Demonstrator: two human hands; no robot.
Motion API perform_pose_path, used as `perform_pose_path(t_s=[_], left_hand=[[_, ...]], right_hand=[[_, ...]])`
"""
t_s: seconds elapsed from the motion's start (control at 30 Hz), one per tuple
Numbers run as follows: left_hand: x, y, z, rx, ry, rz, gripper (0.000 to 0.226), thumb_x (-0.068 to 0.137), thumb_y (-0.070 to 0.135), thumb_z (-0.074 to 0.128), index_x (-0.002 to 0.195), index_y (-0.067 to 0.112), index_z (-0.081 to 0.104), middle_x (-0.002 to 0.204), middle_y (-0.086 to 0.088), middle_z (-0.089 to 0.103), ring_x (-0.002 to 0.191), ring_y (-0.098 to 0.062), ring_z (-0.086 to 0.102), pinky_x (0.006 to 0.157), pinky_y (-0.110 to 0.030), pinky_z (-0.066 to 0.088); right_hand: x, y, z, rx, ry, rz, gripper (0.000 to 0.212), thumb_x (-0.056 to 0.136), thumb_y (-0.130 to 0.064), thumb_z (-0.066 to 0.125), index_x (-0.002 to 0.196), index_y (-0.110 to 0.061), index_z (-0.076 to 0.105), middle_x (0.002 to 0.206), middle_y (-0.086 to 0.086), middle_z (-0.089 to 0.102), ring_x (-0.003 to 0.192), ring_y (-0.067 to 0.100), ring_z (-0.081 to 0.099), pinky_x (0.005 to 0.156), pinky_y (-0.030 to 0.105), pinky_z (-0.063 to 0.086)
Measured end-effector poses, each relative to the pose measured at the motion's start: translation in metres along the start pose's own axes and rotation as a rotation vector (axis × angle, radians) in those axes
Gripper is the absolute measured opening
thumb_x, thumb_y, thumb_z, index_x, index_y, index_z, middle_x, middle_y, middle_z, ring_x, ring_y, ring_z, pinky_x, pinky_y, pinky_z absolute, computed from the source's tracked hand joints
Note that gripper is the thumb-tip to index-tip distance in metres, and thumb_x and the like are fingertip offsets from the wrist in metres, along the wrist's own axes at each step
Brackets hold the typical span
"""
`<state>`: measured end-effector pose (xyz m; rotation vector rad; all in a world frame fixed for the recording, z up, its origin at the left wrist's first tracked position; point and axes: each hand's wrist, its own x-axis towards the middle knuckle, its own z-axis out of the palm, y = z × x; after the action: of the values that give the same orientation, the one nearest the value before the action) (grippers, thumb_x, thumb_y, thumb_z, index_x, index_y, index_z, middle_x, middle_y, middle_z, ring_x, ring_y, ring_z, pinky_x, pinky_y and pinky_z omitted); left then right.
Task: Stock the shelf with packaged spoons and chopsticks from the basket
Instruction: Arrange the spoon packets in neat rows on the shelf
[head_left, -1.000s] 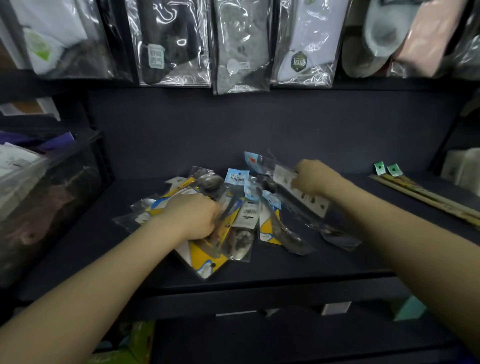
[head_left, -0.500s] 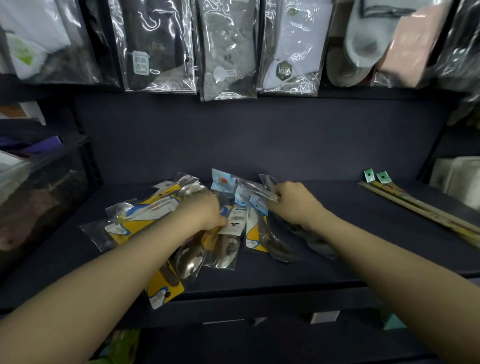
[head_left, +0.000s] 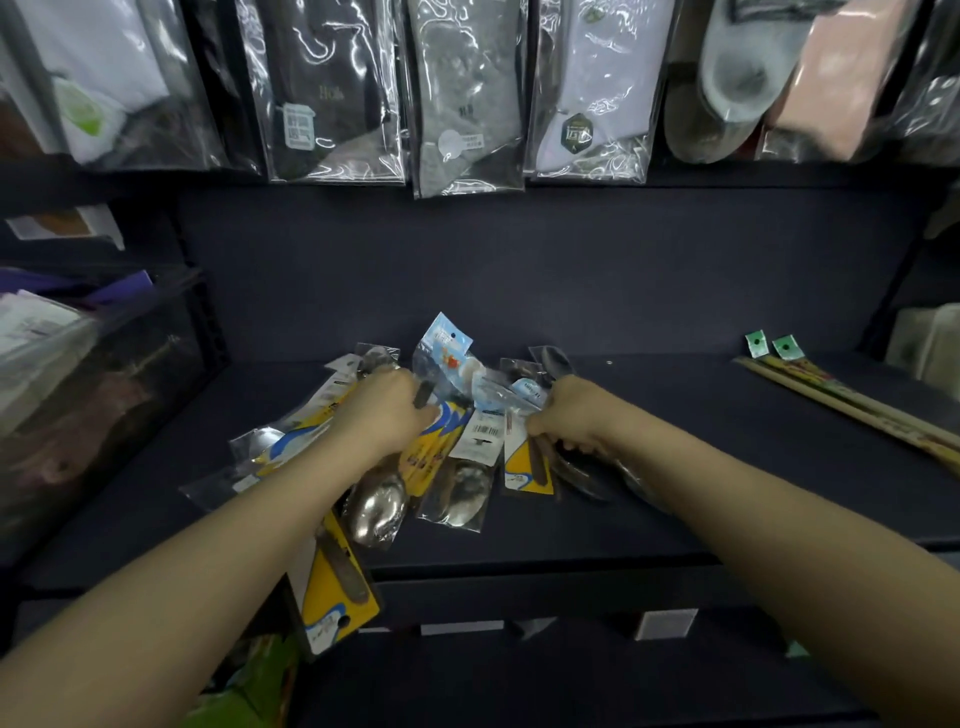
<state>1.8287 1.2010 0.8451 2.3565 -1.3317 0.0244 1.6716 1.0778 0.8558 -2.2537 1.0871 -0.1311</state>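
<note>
Two hands: I work both in the spoon packets (head_left: 457, 467), which lie heaped on the dark shelf (head_left: 675, 499).
Step in hand: as I judge it, gathering the loose heap into one squared stack.
Method: draw both sides inward together, keep the card headers aligned, and pull back the yellow-card packet (head_left: 337, 587) overhanging the shelf's front edge left of the heap.
Left hand (head_left: 382, 415): fingers curled, grasping a bundle of packets at the heap's left side.
Heap centre: a blue-header packet (head_left: 444, 343) stands up between my hands.
Right hand (head_left: 569, 415): fingers curled, grasping packets at the heap's right side.
Chopstick packs (head_left: 852, 400): flat on the shelf, well right of the heap, untouched.
Basket: not identifiable.
</note>
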Motion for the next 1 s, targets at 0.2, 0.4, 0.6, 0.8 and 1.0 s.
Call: perform_pose_path(t_s=[0.2,0.4,0.6,0.8,1.0], left_hand=[[-0.003,-0.002,-0.004,-0.094,0.235,-0.012,0.024,0.092,0.025,0.046,0.083,0.003,0.051,0.075,-0.011,0.054,0.077,-0.033,0.056,0.061,-0.035,0.039],[-0.017,0.027,-0.009,-0.596,0.006,-0.107,0.018,0.096,0.025,0.041,0.093,0.009,0.049,0.067,-0.002,0.046,0.054,-0.018,0.044,0.048,-0.026,0.034],[-0.026,0.041,-0.001,-1.245,-0.244,-0.428,0.015,0.094,0.012,0.041,0.079,0.014,0.044,0.057,-0.002,0.04,0.028,-0.006,0.032,0.029,-0.013,0.021],[-0.029,0.044,0.0,-1.379,-0.261,-0.455,0.019,0.093,-0.001,0.032,0.098,0.008,0.048,0.061,-0.003,0.046,0.04,-0.01,0.045,0.034,-0.016,0.038],[-0.031,0.059,0.003,-1.354,-0.254,-0.388,0.018,0.094,-0.002,0.038,0.095,0.008,0.053,0.07,-0.007,0.056,0.04,-0.008,0.056,0.041,-0.019,0.049]], right_hand=[[0.002,0.003,-0.02,0.357,0.096,0.003,0.024,0.093,-0.023,0.047,0.074,-0.008,0.052,0.062,0.007,0.053,0.047,0.017,0.045,0.048,0.024,0.036],[0.001,0.021,-0.027,-0.101,0.057,0.079,0.035,0.074,-0.033,0.075,0.073,-0.008,0.05,0.064,0.003,0.051,0.061,0.019,0.052,0.054,0.027,0.04],[0.006,0.02,-0.018,-0.221,0.061,0.077,0.03,0.077,-0.021,0.068,0.062,-0.011,0.043,0.062,0.003,0.049,0.056,0.017,0.048,0.05,0.026,0.037],[0.003,0.023,-0.031,0.381,0.032,0.079,0.028,0.077,-0.006,0.05,0.049,-0.01,0.047,0.037,0.002,0.046,0.035,0.016,0.039,0.041,0.017,0.033],[-0.003,0.03,-0.045,0.653,-0.049,0.024,0.021,0.091,-0.013,0.043,0.075,-0.01,0.056,0.064,0.005,0.063,0.047,0.014,0.046,0.045,0.022,0.04]])
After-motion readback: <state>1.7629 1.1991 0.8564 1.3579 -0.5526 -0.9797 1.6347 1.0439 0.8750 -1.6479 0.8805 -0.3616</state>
